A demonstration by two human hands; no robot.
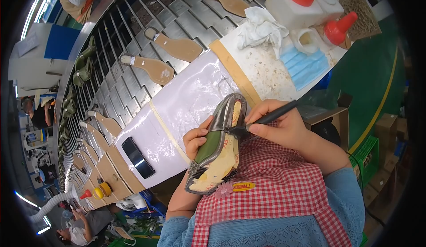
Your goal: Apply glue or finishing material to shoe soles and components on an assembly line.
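Observation:
In front of my checked apron I hold a green and silver shoe (210, 146), tilted so that its cream underside faces right. My left hand (195, 141) is closed around the shoe's left side; part of the hand is hidden behind it. My right hand (282, 130) grips a brush (277, 112) by its black handle. The brush's dark head touches the shoe's underside near the middle of its length. At the shoe's lower end, a dark ridged edge borders the cream surface.
White-covered worktop (191, 93) lies beyond, carrying a phone (138, 157). Slatted conveyor (133, 82) bears tan soles (179, 48) and green shoes (83, 71). At right are a crumpled cloth (262, 28), a blue mask (304, 65), an open jar (306, 40) and red-capped containers (288, 7). Other people work at left.

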